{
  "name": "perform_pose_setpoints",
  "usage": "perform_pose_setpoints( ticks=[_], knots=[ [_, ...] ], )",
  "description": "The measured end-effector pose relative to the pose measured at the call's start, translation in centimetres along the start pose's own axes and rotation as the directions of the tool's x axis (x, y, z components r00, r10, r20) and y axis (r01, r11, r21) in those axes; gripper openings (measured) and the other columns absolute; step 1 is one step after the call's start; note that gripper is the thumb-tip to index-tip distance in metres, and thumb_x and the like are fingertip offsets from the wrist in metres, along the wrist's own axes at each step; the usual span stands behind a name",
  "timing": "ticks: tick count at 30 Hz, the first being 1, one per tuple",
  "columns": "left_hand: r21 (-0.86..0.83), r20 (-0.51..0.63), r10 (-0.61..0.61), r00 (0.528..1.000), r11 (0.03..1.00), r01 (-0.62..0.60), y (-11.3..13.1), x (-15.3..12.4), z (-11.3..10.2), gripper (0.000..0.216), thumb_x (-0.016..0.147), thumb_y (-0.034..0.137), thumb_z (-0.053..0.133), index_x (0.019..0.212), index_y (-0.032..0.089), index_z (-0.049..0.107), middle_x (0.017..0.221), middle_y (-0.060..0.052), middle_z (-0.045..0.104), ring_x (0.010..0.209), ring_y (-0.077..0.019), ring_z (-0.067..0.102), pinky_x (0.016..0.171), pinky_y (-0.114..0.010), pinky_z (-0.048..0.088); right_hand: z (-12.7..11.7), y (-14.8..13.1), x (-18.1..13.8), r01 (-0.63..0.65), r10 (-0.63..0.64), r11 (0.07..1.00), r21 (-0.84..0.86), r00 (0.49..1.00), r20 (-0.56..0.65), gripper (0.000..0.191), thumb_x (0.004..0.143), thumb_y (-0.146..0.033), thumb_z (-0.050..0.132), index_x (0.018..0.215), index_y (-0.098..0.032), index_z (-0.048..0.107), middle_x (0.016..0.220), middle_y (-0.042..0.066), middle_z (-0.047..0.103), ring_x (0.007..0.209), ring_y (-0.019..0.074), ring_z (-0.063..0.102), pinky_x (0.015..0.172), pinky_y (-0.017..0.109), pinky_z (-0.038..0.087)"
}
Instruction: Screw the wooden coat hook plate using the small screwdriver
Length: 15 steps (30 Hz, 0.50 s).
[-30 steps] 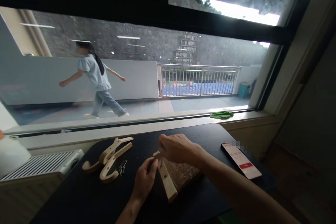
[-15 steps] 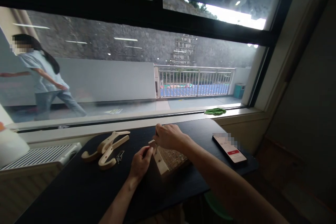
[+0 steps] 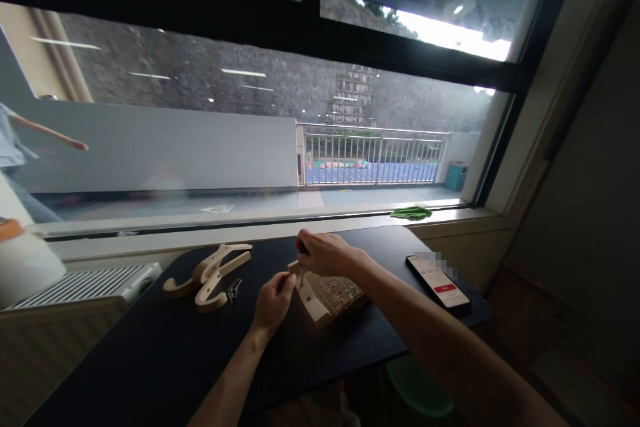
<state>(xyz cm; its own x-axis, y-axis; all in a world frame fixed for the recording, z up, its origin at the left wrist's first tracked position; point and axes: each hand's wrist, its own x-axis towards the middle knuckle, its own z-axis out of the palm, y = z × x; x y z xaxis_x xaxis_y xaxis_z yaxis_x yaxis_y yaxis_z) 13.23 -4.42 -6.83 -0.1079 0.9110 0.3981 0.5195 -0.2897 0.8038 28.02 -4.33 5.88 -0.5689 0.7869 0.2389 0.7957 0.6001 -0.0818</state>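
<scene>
On the black table a wooden piece with a pale rail along its near edge and a patterned board behind it stands tilted. My left hand is closed on the upper end of the pale rail. My right hand is closed around a dark-handled tool held upright, its tip at the rail's top end. Two curved wooden hooks lie to the left, with a few small dark screws beside them.
A phone with a lit screen lies at the table's right edge. A green cloth rests on the window sill. A radiator and a white object are at the left. A person walks outside the window.
The view has shifted slightly. Both hands stay on the wooden rail and the tool. The person outside has walked further left, almost out of view.
</scene>
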Motion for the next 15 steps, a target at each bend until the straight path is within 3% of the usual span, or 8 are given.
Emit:
perform_pose_setpoints(
  ticks=[4,15],
  knots=[
    [-0.007,0.014,-0.003,1.000,1.000,0.003,-0.11,0.00,0.03,0.032,0.074,0.043,0.041,0.079,0.020,0.062,0.068,-0.001,0.064,0.066,-0.0177,0.058,0.059,-0.025,0.044,0.29,-0.18,0.24,-0.042,0.043,0.999,-0.024,0.999,0.011,0.027,0.079,-0.035,0.039,0.102,-0.020,0.043,0.087,0.006,0.062,0.077,0.0194,0.058,0.062,0.028,0.036],
    [0.001,0.011,-0.009,1.000,1.000,0.009,-0.35,0.01,0.04,0.030,0.074,0.041,0.042,0.080,0.020,0.062,0.069,-0.001,0.065,0.066,-0.0171,0.058,0.060,-0.024,0.043,-0.01,-0.10,0.62,0.018,-0.018,0.996,-0.087,1.000,0.010,0.032,0.082,-0.042,0.034,0.097,-0.016,0.046,0.086,0.009,0.062,0.075,0.0202,0.058,0.059,0.028,0.038]
  ],
)
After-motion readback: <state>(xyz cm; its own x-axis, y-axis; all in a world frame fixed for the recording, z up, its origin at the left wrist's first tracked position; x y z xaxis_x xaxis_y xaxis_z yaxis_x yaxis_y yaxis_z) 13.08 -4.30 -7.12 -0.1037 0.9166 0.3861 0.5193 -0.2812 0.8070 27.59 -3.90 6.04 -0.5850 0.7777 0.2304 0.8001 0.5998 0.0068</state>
